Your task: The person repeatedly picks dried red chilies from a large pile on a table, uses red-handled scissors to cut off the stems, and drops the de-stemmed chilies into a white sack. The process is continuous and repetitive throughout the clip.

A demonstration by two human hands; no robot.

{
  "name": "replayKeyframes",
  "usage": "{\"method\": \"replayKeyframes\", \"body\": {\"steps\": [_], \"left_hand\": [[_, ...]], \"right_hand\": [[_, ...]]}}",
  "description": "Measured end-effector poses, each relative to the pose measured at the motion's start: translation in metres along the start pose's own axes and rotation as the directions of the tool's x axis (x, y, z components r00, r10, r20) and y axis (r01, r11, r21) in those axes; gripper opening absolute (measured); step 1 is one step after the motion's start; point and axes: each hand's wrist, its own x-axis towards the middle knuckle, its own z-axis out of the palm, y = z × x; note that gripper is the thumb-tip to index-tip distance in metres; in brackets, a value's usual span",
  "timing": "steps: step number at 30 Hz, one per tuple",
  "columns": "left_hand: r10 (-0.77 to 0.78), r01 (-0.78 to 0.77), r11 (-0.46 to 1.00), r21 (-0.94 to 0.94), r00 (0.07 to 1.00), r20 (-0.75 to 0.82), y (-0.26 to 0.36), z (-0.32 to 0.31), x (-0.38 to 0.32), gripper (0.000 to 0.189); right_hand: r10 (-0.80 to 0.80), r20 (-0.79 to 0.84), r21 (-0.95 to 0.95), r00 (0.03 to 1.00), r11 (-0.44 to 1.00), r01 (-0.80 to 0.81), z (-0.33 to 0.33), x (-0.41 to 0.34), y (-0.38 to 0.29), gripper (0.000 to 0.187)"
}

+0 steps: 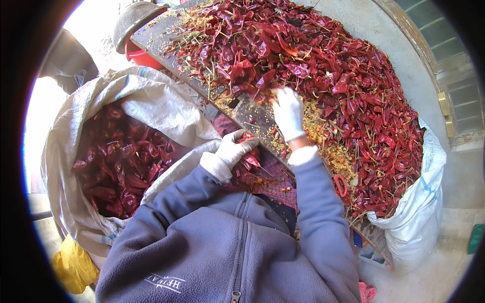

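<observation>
My left hand (pixel 235 147), in a white knit glove, is closed around dried red chili peppers (pixel 251 156) at the table's near edge, above a red plaid cloth (pixel 265 181) on my lap. My right hand (pixel 288 111), gloved too and blurred, reaches to the edge of a large heap of dried red chilies (pixel 356 94) on the dark table (pixel 252 111); its fingertips are unclear, so I cannot tell if it grips any. Yellow seeds (pixel 316 123) lie scattered beside it. Scissors with red handles (pixel 340 185) lie near my right forearm.
At left stands a large white woven sack (pixel 170 110) of dried chilies. Another white woven sack (pixel 413 231) is at the table's right end. A red bucket (pixel 142 57) with a basket (pixel 132 22) above it stands at the upper left. A yellow plastic bag (pixel 75 265) lies lower left.
</observation>
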Motion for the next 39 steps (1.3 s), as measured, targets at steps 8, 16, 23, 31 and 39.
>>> {"method": "replayKeyframes", "body": {"steps": [8, 16, 23, 31, 39], "left_hand": [[-0.087, 0.089, 0.995, -0.051, 0.996, 0.027, 0.009, 0.006, -0.005, 0.027], [-0.109, 0.11, 0.992, -0.062, 0.994, 0.014, -0.005, -0.001, 0.003, 0.03], [-0.108, 0.108, 0.992, -0.064, 0.994, -0.006, -0.009, 0.004, 0.004, 0.026], [-0.138, 0.13, 0.982, -0.137, 0.989, -0.051, -0.025, -0.015, 0.01, 0.027], [-0.162, 0.154, 0.981, -0.114, 0.985, -0.064, -0.021, -0.014, 0.008, 0.028]], "right_hand": [[-0.286, 0.059, -0.375, 0.956, 0.881, 0.287, 0.053, 0.06, 0.027, 0.035], [0.155, -0.25, 0.248, 0.956, 0.964, -0.092, 0.009, 0.011, 0.042, 0.012], [0.219, -0.191, 0.344, 0.957, 0.928, -0.143, 0.025, -0.002, 0.01, 0.011], [0.251, -0.013, 0.112, 0.968, 0.962, -0.248, 0.056, 0.021, -0.058, 0.054], [0.125, -0.151, 0.173, 0.981, 0.98, -0.099, 0.073, 0.03, -0.061, 0.028]]}}
